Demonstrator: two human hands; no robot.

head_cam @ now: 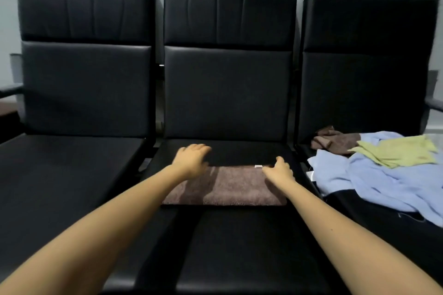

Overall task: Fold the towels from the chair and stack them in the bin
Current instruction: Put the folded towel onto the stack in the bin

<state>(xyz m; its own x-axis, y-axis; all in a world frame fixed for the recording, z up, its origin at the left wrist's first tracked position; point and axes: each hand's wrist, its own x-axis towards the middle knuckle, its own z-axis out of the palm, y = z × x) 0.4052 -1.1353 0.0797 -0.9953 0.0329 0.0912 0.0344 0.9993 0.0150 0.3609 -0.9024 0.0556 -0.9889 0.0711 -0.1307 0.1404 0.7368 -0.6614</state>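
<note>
Hands: both reach forward over the seat of the middle chair (227, 93), arms bare.
Left hand (191, 158): blurred, fingers apart and loosely bent, at the far left corner of the folded towel (227, 187); nothing seen in its grip.
Right hand (279, 171): on the far right edge of the same towel, beside a white tag (258, 166); fingers bent down, but whether they pinch the cloth cannot be told.
Towel on seat: brown, a flat rectangle lying across the middle seat.
Pile: crumpled brown towel (333, 140), green towel (398, 151) and light blue cloth (383, 182), heaped loosely on the right chair (366, 67).
Left chair (84, 79): black, padded.
</note>
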